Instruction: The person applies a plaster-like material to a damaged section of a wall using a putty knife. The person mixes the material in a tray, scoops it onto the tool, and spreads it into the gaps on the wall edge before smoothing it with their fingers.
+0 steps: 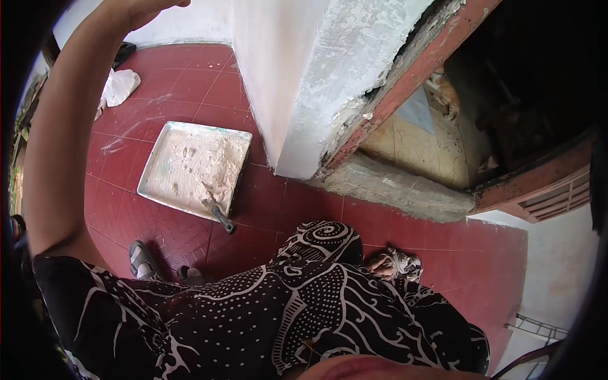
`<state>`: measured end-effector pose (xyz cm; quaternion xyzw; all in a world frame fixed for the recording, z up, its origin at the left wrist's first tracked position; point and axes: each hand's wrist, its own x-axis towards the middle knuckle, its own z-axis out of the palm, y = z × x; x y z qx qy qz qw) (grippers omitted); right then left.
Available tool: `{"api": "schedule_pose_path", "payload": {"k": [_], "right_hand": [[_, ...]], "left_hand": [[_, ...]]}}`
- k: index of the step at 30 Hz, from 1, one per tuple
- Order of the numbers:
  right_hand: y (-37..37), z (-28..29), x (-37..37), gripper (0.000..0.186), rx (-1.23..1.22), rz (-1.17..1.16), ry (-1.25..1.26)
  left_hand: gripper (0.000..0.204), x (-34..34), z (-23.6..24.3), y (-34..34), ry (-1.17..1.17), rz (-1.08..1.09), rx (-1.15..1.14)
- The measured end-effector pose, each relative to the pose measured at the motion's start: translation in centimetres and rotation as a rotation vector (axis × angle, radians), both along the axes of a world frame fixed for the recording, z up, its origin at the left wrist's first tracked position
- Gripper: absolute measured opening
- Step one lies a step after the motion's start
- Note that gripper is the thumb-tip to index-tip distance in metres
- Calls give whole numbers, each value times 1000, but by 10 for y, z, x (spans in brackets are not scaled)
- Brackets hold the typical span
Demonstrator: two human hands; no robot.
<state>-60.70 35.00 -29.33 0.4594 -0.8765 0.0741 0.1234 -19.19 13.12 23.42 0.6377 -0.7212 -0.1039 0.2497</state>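
Observation:
My left arm rises along the left side to my left hand (151, 9), which is mostly cut off by the top edge, so what it holds, if anything, is hidden. I cannot see my right hand. On the red tiled floor lies a shallow white tray (148, 171) smeared with pale, pasty material, with a scraper (222, 220) resting on its lower right corner, dark handle outward. My dark patterned clothing (240, 316) fills the lower frame, with my sandalled foot (142, 259) below the tray and a crumpled rag (405, 266) to the right.
A white pillar (294, 114) stands beside a doorway with a chipped red frame (392, 88) and rough concrete threshold (405, 190). Inside is a tan-and-white shape (446, 92), perhaps a cat. A white plastic bag (120, 87) lies at upper left, and a metal ladder-like object (538, 330) at lower right.

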Motion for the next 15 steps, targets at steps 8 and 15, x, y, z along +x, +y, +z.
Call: {"api": "schedule_pose_path", "payload": {"k": [8, 15], "right_hand": [[9, -6, 5, 71, -30, 124, -15], [33, -11, -17, 70, -32, 106, 30]], "left_hand": [[56, 6, 39, 69, -303, 30, 70], [45, 99, -29, 114, 2, -186, 114]]}}
